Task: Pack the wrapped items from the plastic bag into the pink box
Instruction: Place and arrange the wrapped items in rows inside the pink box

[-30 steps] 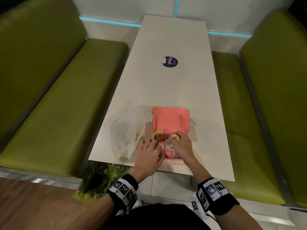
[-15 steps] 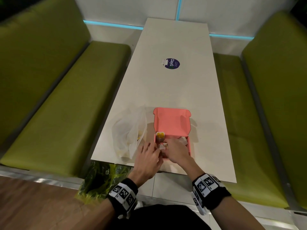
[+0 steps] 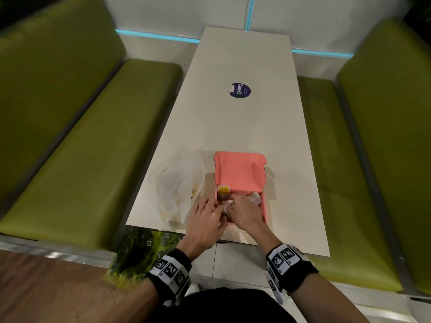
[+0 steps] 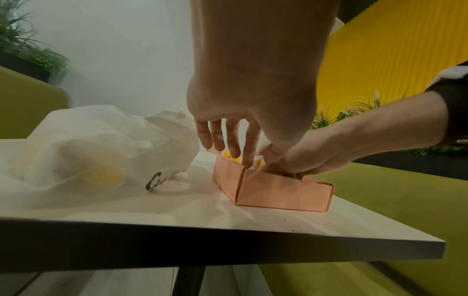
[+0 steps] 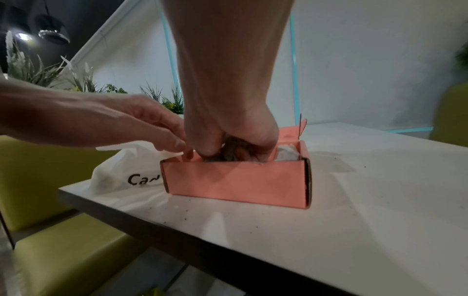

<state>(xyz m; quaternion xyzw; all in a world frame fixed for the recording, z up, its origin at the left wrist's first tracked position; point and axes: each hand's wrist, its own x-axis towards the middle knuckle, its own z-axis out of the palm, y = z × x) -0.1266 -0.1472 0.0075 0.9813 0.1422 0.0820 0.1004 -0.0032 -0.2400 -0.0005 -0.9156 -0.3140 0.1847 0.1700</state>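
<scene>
The pink box (image 3: 240,173) lies open near the table's front edge, its lid standing at the back. My right hand (image 5: 225,150) reaches into its front left part, fingers curled round a wrapped item (image 3: 227,203). Another wrapped item with a yellow label (image 3: 223,191) stands in the back left corner, and a pale one (image 5: 287,153) lies at the right. My left hand (image 4: 235,148) hangs with straight fingers, tips touching the box's left wall (image 4: 228,170). The white plastic bag (image 3: 179,190) lies left of the box, with yellow showing through it.
The long white table (image 3: 233,127) carries a round dark sticker (image 3: 240,90) further back. Green benches (image 3: 81,148) run along both sides. A green-yellow bag (image 3: 140,252) lies on the floor below the table's front left corner.
My right hand has come from the back of the box toward me and down into it with the wrapped item. My left hand has stayed at the box's left wall.
</scene>
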